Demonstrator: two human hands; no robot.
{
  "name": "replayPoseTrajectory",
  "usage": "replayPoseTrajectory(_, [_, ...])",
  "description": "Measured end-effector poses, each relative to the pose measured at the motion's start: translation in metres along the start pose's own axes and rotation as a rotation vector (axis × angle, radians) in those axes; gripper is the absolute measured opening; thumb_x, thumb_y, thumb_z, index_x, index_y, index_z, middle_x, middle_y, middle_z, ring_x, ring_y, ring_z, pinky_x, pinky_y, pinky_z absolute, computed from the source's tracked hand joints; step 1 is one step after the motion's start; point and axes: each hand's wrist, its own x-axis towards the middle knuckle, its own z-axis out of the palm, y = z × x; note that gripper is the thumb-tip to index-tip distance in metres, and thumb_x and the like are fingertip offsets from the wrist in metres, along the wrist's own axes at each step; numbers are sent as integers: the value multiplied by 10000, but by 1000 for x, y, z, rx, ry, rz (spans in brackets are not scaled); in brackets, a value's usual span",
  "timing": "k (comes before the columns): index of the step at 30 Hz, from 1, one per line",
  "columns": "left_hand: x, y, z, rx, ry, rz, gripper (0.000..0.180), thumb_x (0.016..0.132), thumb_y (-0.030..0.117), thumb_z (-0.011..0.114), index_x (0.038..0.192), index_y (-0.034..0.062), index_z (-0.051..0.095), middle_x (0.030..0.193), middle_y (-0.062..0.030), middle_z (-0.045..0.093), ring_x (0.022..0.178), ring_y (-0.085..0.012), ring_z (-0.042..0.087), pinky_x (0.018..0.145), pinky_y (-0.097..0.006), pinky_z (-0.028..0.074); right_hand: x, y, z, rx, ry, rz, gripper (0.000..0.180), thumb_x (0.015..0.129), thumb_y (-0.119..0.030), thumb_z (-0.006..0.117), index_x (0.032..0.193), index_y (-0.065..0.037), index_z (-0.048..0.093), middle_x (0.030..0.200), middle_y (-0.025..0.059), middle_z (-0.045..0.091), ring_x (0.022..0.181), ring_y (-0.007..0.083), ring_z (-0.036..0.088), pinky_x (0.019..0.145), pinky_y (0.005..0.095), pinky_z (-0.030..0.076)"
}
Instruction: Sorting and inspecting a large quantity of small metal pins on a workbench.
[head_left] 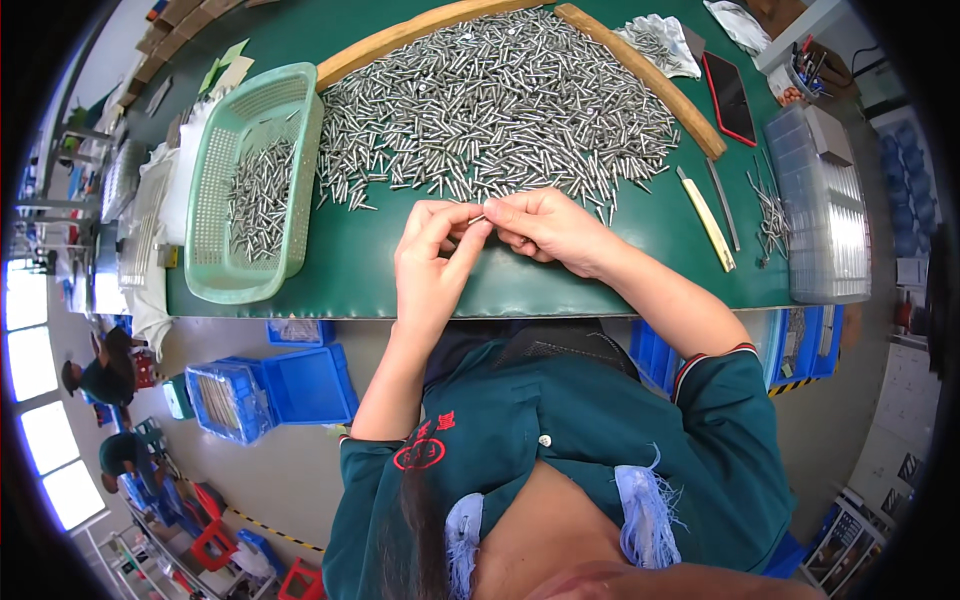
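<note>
Both hands meet at the green table's [620, 270] near edge, the left hand [432, 262] and right hand [545, 228] pinching one small pin [477, 219], likely light, stiff and slippery, best gripped at its ends, with the pile [490, 105] at 12 o'clock and the basket [255, 180] at 9.

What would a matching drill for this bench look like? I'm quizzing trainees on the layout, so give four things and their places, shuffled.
Things:
1. basket
2. phone
3. pin pile
4. clear trays

Places:
A. inside the curved wooden rail
B. far right edge of the table
C. left of the pile, partly filled with pins
D. just outside the rail's right arm

Pairs: 1-C, 2-D, 3-A, 4-B
</note>
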Motion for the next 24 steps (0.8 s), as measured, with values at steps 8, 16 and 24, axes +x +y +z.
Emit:
replayPoseTrajectory(8, [-1, 9, 2, 84, -4, 117, 326, 735, 47, 696, 1050, 64, 617, 868, -51, 547, 734, -134, 556, 660, -250, 478, -1, -8, -5, 444, -103, 178, 312, 927, -330, 490, 901, -30, 576, 661, -59, 404, 533, 7, 310, 356, 137, 190])
replayPoseTrajectory(16, [14, -6, -15, 118, 111, 107, 213, 820, 47, 612, 1032, 57, 616, 873, -69, 567, 728, -131, 557, 610, -235, 453, -1, -4, -15, 678, -203, 3, 274, 888, -257, 476, 942, -7, 573, 776, 46, 545, 497, 35, 364, 321, 137, 216])
replayPoseTrajectory(24, [18, -16, -5, 584, -95, 66, 137, 764, 198, 660, 843, 107, 594, 737, -50, 537, 734, -215, 552, 648, -344, 449, 8, 0, -18, 682, -142, -22, 422, 917, -455, 441, 651, -128, 414, 675, 4, 443, 490, 33, 344, 323, 127, 187])
